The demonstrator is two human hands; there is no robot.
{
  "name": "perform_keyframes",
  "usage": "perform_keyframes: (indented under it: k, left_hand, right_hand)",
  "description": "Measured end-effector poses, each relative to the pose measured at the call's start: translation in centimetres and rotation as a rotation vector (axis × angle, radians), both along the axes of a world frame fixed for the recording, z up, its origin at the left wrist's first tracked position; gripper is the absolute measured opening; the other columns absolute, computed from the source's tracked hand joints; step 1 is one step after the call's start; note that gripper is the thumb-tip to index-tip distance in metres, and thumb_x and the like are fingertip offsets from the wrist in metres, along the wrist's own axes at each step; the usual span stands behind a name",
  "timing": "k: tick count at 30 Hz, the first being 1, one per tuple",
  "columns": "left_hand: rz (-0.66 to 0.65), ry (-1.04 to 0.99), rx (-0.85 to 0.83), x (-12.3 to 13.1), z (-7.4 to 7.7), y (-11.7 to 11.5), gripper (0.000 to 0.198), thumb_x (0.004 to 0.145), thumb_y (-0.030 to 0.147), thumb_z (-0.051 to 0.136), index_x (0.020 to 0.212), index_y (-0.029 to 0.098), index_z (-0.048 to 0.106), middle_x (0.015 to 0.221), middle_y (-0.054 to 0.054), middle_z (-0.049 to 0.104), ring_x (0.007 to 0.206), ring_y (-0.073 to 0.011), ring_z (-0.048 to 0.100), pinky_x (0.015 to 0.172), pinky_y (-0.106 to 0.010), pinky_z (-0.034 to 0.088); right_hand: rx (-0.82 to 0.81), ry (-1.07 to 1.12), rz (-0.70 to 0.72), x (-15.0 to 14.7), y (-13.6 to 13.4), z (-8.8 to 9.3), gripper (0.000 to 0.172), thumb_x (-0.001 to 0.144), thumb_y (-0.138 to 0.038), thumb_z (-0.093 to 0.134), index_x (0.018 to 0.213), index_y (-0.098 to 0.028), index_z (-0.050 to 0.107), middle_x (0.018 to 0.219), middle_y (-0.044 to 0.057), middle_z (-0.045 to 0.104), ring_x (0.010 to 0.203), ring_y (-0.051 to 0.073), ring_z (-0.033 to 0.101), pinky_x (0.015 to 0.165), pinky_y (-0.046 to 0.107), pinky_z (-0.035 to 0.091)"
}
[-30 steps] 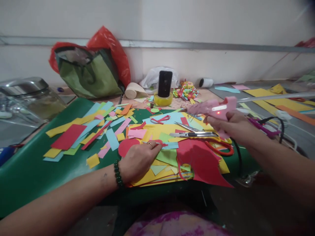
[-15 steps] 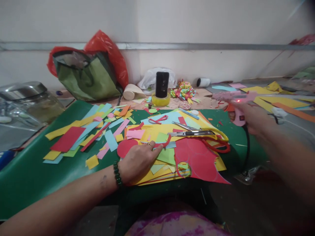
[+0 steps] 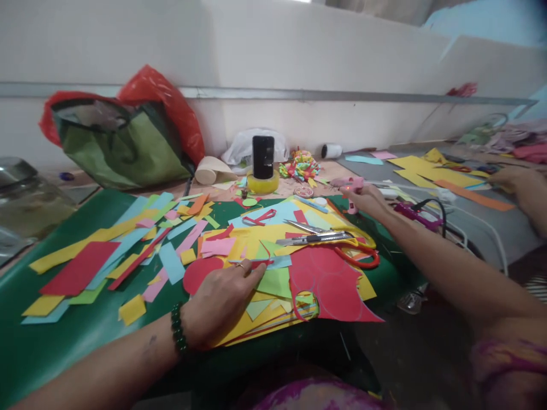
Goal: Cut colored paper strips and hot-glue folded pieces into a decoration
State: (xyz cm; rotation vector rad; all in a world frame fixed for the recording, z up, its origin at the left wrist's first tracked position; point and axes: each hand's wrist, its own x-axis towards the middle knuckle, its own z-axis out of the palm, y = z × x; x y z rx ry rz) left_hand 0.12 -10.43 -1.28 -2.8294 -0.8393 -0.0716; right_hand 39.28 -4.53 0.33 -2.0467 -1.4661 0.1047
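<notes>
My left hand (image 3: 224, 296), with a ring and a green bead bracelet, is closed over the paper pile, its thumb and forefinger on a red paper strip (image 3: 261, 263). Beneath it are yellow sheets and green pieces; a red paper circle (image 3: 200, 276) lies beside it. My right hand (image 3: 368, 200) reaches toward the back of the table, wrapped round a pink hot glue gun (image 3: 351, 183); its fingers are partly hidden. Between the hands lie a utility knife (image 3: 316, 238) and scissors with yellow and red handles (image 3: 363, 256). A red sheet with a cut-out hole (image 3: 337, 285) hangs over the front edge.
Paper strips (image 3: 128, 233) spread over the green mat (image 3: 25, 341) at left. Behind stand a green bag (image 3: 123, 148), a phone (image 3: 263, 156) on a tape roll (image 3: 262, 183) and a glass jar (image 3: 25, 199). At right are a purple power strip (image 3: 419, 215), cables and another person's hand (image 3: 519, 185).
The view has turned right, bringing another person's hand and the power strip into sight. My right hand has moved away from me with the glue gun. My left hand stays on the paper strip.
</notes>
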Motion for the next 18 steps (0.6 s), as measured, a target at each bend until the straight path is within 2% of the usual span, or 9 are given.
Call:
perform_keyframes:
  k: [3, 6, 10, 12, 14, 16, 18]
  left_hand:
    - [-0.012, 0.020, -0.007, 0.1, 0.1, -0.1, 0.037, 0.091, 0.009, 0.043, 0.125, 0.014, 0.056, 0.102, -0.013, 0.066, 0.075, -0.0201, 0.067, 0.060, -0.029, 0.054]
    - [-0.027, 0.039, -0.011, 0.3, 0.4, -0.3, 0.041, 0.090, 0.007, 0.041, 0.128, 0.014, 0.053, 0.096, -0.012, 0.065, 0.073, -0.0205, 0.066, 0.059, -0.030, 0.053]
    - [-0.049, 0.063, -0.019, 0.4, 0.6, -0.4, 0.043, 0.087, 0.004, 0.041, 0.126, 0.014, 0.055, 0.091, -0.012, 0.063, 0.071, -0.0216, 0.065, 0.060, -0.032, 0.053]
    - [-0.052, 0.066, -0.006, 0.4, 0.6, -0.4, 0.043, 0.085, 0.004, 0.042, 0.124, 0.014, 0.056, 0.094, -0.013, 0.063, 0.072, -0.0219, 0.065, 0.060, -0.033, 0.053]
    - [-0.052, 0.066, 0.008, 0.4, 0.5, -0.4, 0.044, 0.085, 0.003, 0.043, 0.125, 0.014, 0.056, 0.095, -0.014, 0.063, 0.072, -0.0221, 0.065, 0.060, -0.033, 0.054]
    - [-0.053, 0.064, 0.009, 0.3, 0.4, -0.4, 0.043, 0.085, 0.003, 0.042, 0.124, 0.014, 0.056, 0.092, -0.013, 0.063, 0.072, -0.0222, 0.065, 0.060, -0.033, 0.054]
    - [-0.055, 0.057, -0.003, 0.3, 0.4, -0.4, 0.044, 0.085, 0.003, 0.041, 0.125, 0.014, 0.056, 0.091, -0.013, 0.063, 0.073, -0.0220, 0.065, 0.061, -0.032, 0.054]
  right_hand:
    - [-0.033, 0.018, -0.041, -0.6, 0.1, 0.1, 0.045, 0.086, -0.044, 0.058, 0.050, -0.018, 0.057, 0.041, 0.001, 0.056, 0.052, 0.014, 0.053, 0.054, 0.024, 0.034]
    - [-0.022, 0.025, -0.112, -0.8, -0.1, 0.6, 0.049, 0.089, -0.043, 0.054, 0.047, -0.019, 0.053, 0.040, 0.001, 0.052, 0.053, 0.015, 0.051, 0.055, 0.026, 0.033]
    - [-0.044, -0.025, -0.160, -0.6, -0.3, 1.1, 0.043, 0.082, -0.035, 0.066, 0.044, -0.018, 0.053, 0.038, -0.001, 0.044, 0.050, 0.015, 0.044, 0.055, 0.028, 0.027]
    - [-0.007, 0.003, -0.162, -0.7, -0.6, 1.1, 0.039, 0.079, -0.030, 0.069, 0.045, -0.018, 0.054, 0.040, -0.002, 0.043, 0.051, 0.014, 0.042, 0.055, 0.028, 0.027]
    - [0.050, 0.077, -0.157, -1.2, -1.1, 1.1, 0.040, 0.082, -0.029, 0.065, 0.047, -0.018, 0.053, 0.042, -0.002, 0.044, 0.052, 0.013, 0.043, 0.054, 0.027, 0.029]
    - [0.104, 0.135, -0.163, -2.1, -1.9, 1.3, 0.039, 0.086, -0.028, 0.060, 0.049, -0.018, 0.051, 0.045, -0.003, 0.045, 0.052, 0.012, 0.044, 0.051, 0.025, 0.032]
    - [0.173, 0.198, -0.115, -3.4, -3.0, 1.8, 0.032, 0.084, -0.026, 0.061, 0.054, -0.017, 0.054, 0.050, -0.002, 0.050, 0.052, 0.011, 0.046, 0.049, 0.023, 0.035]
